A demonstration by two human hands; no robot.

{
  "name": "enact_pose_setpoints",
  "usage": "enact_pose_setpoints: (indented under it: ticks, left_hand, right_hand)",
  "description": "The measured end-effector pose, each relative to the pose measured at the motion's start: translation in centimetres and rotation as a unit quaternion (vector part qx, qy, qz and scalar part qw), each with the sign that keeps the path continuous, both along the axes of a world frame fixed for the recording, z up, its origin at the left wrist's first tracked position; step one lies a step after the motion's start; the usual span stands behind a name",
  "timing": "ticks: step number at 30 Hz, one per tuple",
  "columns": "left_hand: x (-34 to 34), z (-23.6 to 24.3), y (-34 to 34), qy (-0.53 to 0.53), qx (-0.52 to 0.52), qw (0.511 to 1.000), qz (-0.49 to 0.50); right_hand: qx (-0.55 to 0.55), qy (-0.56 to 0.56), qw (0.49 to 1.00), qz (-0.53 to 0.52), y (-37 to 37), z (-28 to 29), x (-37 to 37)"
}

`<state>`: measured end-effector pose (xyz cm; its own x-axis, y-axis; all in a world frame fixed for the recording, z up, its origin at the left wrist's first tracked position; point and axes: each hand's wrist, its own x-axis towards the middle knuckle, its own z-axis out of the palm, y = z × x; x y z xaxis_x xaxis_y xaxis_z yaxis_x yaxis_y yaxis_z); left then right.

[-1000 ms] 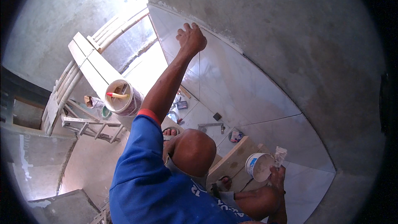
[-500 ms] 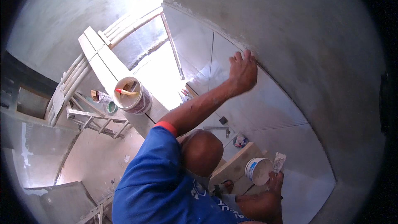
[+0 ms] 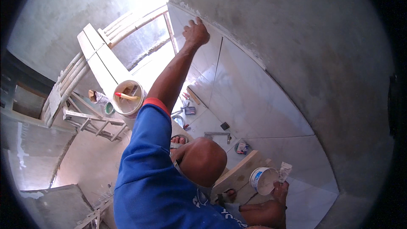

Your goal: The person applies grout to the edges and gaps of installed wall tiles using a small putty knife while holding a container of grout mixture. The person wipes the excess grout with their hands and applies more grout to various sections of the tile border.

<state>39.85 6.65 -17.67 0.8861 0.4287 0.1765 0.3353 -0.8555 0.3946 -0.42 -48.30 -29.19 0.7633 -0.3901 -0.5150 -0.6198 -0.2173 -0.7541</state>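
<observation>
Wall tiles (image 3: pixel 250 93), pale and marbled: set against grey plaster (image 3: pixel 288 29), their upper edge running from the doorway side down to the right. Left hand (image 3: pixel 196 33): raised at arm's length over the upper left corner of the tiled area, fingers bent and a little apart; whether the tips touch the tile or pinch something small, cannot tell. Arm stretched, it seems, because that edge lies well out from the body.

Right hand (image 3: pixel 280 191): low beside the bent right leg, closed at the rim of a white tub (image 3: pixel 256 179) of pale paste, mouth upward, presumably to keep the contents in. Scraper (image 3: pixel 285 170): smeared blade up, beside the tub's rim and above the fingers, apparently in the same grip, which would leave the other hand free.

Bucket (image 3: pixel 137 113): on the planks (image 3: pixel 100 61), toward their end nearest the left sleeve, likely for easy reach; brush (image 3: pixel 127 96) inside, red-and-yellow handle within the rim, probably to keep it clean for gripping. Metal square (image 3: pixel 217 134), black block (image 3: pixel 224 125) and dark bowl (image 3: pixel 242 147): on the floor near the foot of the tiles, seemingly laid aside within reach
</observation>
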Motion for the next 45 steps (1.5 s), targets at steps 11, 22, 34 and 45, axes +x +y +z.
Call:
enact_pose_setpoints:
  ticks: [11,22,34,45]
  left_hand:
    - [-2.1,-0.6,-7.0,0.02,-0.017,0.999,-0.032]
    - [-11.1,1.7,-13.9,0.03,0.017,0.965,-0.26]
    - [3.1,-1.1,12.9,0.032,-0.032,0.997,0.063]
    - [4.0,0.8,6.0,0.045,0.001,0.999,-0.028]
  right_hand:
    - [-0.025,-0.01,0.997,0.073,0.8,0.7,1.1]
    - [0.091,-0.031,0.993,0.069,3.7,1.3,2.2]
    - [-0.002,-0.008,0.993,0.117,2.8,0.2,2.9]
    - [0.018,0.031,0.999,0.02,5.8,2.8,4.5]
